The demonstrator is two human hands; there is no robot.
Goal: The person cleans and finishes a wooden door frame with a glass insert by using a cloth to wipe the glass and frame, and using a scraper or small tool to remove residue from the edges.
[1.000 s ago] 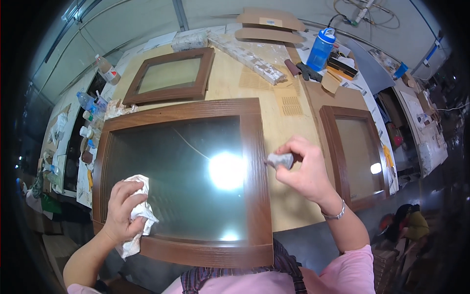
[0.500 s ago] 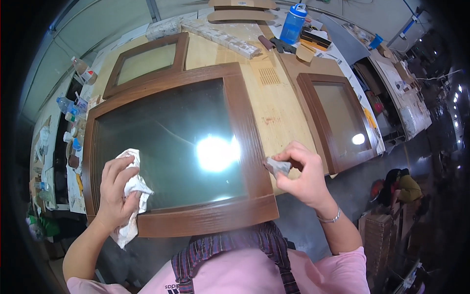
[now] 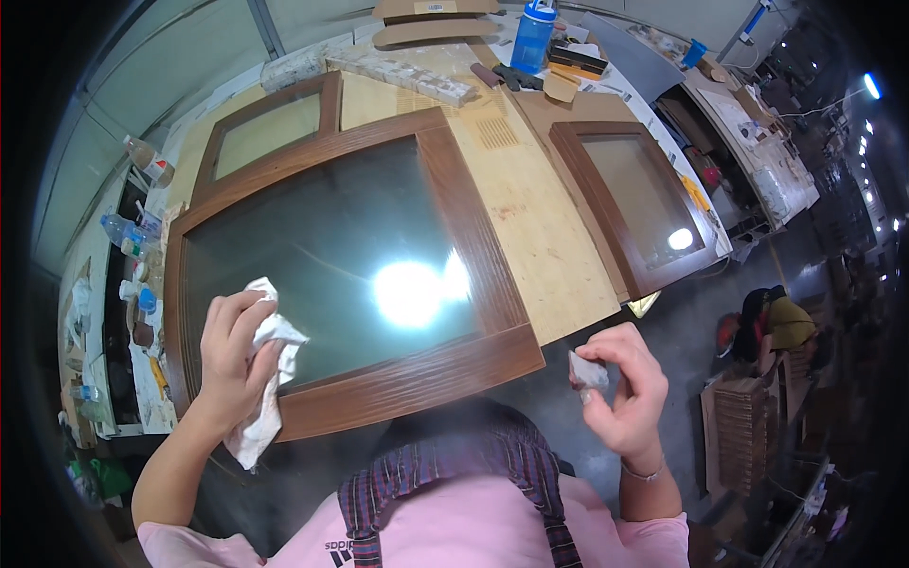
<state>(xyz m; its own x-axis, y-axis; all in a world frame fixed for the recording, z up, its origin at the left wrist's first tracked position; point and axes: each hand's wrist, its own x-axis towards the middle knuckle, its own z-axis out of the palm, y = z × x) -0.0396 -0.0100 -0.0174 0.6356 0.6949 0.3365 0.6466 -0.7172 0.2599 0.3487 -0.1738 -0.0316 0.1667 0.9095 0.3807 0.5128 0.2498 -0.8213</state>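
Observation:
A large brown wooden door panel (image 3: pixel 417 388) with a dark glass pane (image 3: pixel 322 246) lies in front of me, a bright lamp reflected in the glass. At its lower left corner, my left hand (image 3: pixel 225 355) is closed round a crumpled white cloth (image 3: pixel 275 331), whose lower end hangs past the frame's near edge. My right hand (image 3: pixel 632 388) is off the panel to the right, over the floor. Its thumb and fingers pinch a small grey-white wad (image 3: pixel 589 372); I cannot tell its material.
Two smaller glazed brown frames, one behind (image 3: pixel 270 133) and one at right (image 3: pixel 632 199), lie on the worktable (image 3: pixel 540 237). A blue bottle (image 3: pixel 534 38) and cardboard (image 3: pixel 431 28) stand at the back. Plastic bottles (image 3: pixel 123 232) line the left. Another person (image 3: pixel 781 322) crouches at far right.
My right hand has moved away from the panel's right edge, toward me and to the right, with the wad in it. My left hand stays on the cloth. The view has shifted slightly.

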